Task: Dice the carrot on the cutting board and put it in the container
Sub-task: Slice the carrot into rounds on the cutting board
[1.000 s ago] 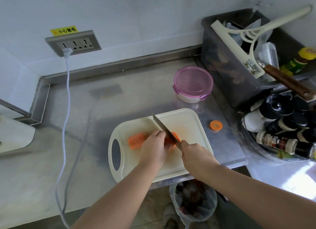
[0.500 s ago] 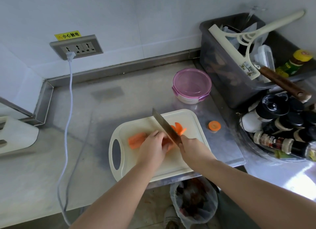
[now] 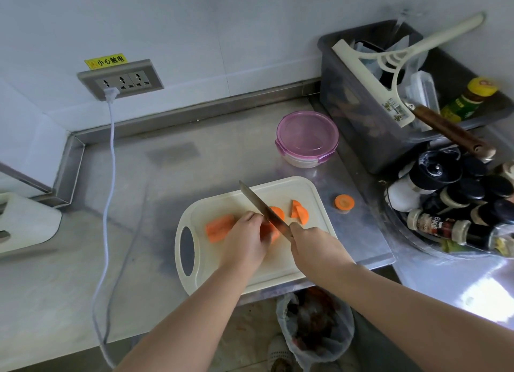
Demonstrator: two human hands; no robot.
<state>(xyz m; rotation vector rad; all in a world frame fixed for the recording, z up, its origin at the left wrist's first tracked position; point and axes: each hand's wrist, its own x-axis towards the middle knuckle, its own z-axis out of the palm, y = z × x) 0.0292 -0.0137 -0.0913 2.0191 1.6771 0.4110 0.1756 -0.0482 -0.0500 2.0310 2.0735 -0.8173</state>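
Steel counter [image 3: 222, 154], white cutting board [image 3: 217, 202] at its near edge; left hand [image 3: 244, 241] curled over the carrot [image 3: 219, 227], pinning it, long axis 9-to-3, uncut end sticking out at 9 o'clock. Right hand [image 3: 317, 249] just beside at 3 o'clock, wrapped round the knife [image 3: 261, 204] handle, blade aimed at 11 o'clock across the carrot by the left knuckles. Slices [image 3: 299, 213] at 2 o'clock; container [image 3: 307, 138] at 12, lid on

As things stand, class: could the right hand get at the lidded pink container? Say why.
Probably yes: the container stands on the counter just beyond the cutting board, with nothing between, but the right hand grips the knife.
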